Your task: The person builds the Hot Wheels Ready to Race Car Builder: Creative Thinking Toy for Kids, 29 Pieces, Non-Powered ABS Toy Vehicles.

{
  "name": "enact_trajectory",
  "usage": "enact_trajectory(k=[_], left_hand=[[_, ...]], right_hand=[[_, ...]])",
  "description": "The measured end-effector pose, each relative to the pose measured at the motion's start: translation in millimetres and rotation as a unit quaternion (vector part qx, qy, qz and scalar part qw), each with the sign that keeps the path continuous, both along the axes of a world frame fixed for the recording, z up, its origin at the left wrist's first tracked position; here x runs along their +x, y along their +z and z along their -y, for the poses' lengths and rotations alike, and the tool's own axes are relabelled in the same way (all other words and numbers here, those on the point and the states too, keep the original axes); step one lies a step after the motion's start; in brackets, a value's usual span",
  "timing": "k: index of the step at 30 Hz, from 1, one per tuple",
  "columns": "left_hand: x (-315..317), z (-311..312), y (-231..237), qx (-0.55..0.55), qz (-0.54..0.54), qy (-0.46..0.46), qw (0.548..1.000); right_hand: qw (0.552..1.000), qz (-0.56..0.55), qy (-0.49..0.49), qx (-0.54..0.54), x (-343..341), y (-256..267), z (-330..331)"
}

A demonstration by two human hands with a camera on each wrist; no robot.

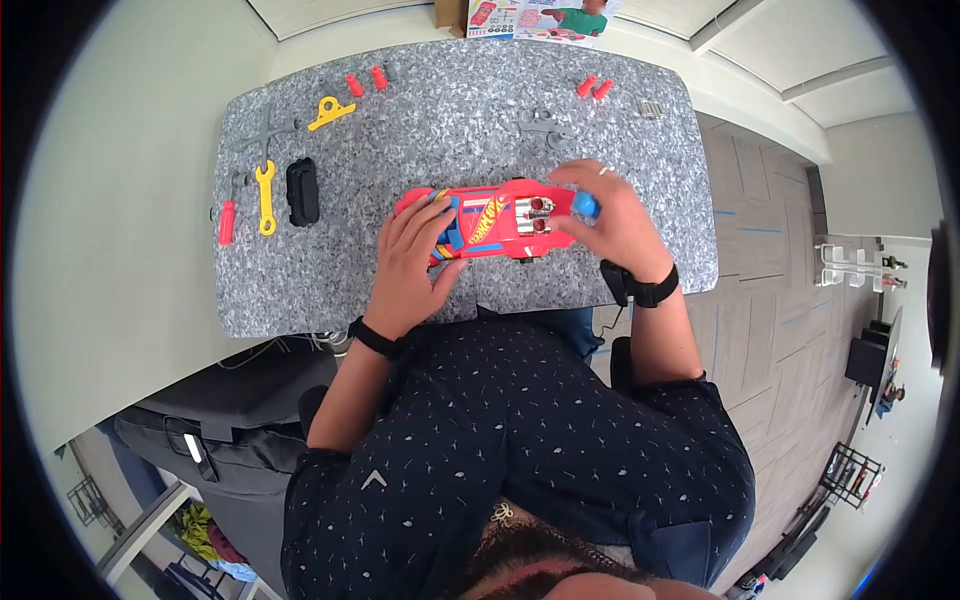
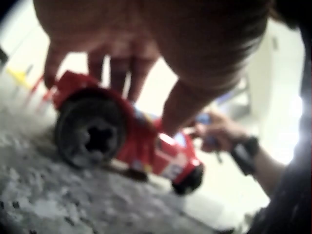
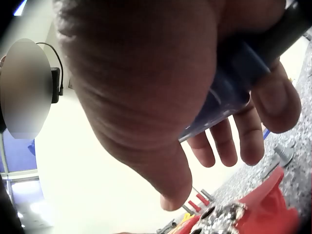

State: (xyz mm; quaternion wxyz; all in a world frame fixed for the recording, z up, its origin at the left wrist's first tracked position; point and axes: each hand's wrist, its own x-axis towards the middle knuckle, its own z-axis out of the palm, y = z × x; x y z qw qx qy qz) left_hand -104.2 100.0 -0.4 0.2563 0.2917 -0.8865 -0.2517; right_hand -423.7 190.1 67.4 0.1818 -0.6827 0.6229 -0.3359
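Observation:
A red toy car (image 1: 490, 222) with a yellow logo and a silver engine (image 1: 535, 215) stands on the speckled grey table. My left hand (image 1: 408, 252) holds its left end, fingers over the top and thumb on the near side. The left wrist view shows a dark wheel (image 2: 91, 131) below that hand. Above the car's right end, my right hand (image 1: 622, 222) grips a blue-handled tool (image 1: 585, 205) with a dark shaft (image 3: 285, 34). Most of the tool is hidden by the palm and fingers.
On the left lie a yellow wrench (image 1: 265, 198), a black part (image 1: 302, 192), a red-handled tool (image 1: 226, 222) and a grey cross-shaped part (image 1: 266, 136). Farther back are a yellow part (image 1: 330, 113), red pieces (image 1: 594, 88), a grey part (image 1: 548, 128) and small screws (image 1: 651, 109). A printed box (image 1: 540, 20) stands behind.

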Motion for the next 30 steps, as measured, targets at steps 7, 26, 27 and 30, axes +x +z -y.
enact_trajectory(k=[7, 26, 27, 30], left_hand=[[5, 0, -1, -0.001, 0.009, 0.005, 1.0], [24, 10, 28, 0.046, -0.083, 0.009, 0.995], [18, 11, 35, 0.052, -0.109, 0.003, 0.993], [-13, 12, 48, 0.135, -0.225, -0.026, 0.965]], right_hand=[[0.98, -0.13, -0.131, -0.079, -101, -47, 53], [0.962, 0.027, -0.246, -0.112, -90, -12, 65], [0.957, 0.161, -0.232, -0.065, -67, 3, 50], [0.906, 0.4, -0.141, -0.003, -1, 23, 19]])
